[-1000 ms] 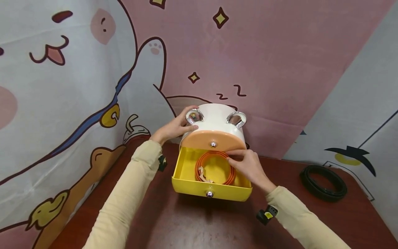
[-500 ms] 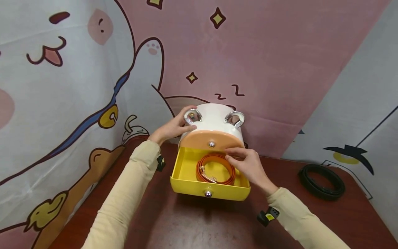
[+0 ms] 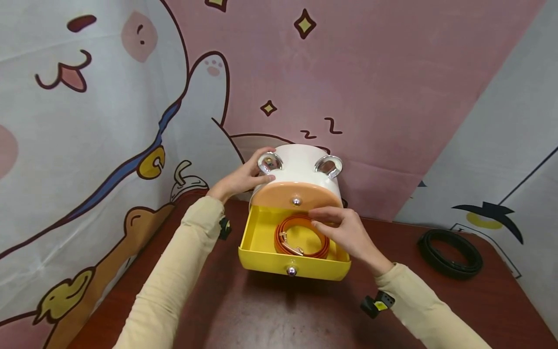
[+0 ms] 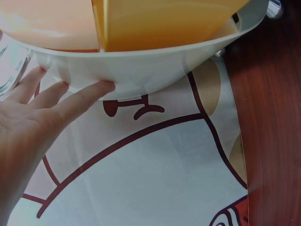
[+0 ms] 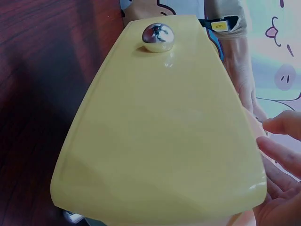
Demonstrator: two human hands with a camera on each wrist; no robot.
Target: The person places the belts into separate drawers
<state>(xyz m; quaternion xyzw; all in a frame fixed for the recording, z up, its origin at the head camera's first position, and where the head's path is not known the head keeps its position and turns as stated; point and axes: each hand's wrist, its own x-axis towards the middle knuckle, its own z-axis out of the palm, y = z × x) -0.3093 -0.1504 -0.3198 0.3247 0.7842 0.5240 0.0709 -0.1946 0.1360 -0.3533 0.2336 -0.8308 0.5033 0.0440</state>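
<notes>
A small white storage box (image 3: 301, 162) with silver ear-shaped loops stands by the wall, its peach upper drawer (image 3: 274, 196) pushed in. The yellow lower drawer (image 3: 266, 261) is pulled out, and a coiled orange belt (image 3: 324, 247) with a shiny buckle lies inside. My left hand (image 3: 239, 183) rests against the box's upper left side; the left wrist view shows extended fingertips touching the white shell (image 4: 155, 70). Over the drawer's right side hovers my right hand (image 3: 350, 233), fingers bent loosely and apart above the belt. The yellow front hides the belt in the right wrist view.
A coiled black belt (image 3: 451, 254) lies on the dark red table (image 3: 279, 320) to the right. Close behind the box hangs a printed cloth (image 3: 366, 87) with cartoon figures. A silver knob (image 3: 291, 271) sticks out from the yellow drawer.
The orange belt has settled lower in the drawer. My right fingers have let go of it and shifted slightly left. My left hand stays in place on the box.
</notes>
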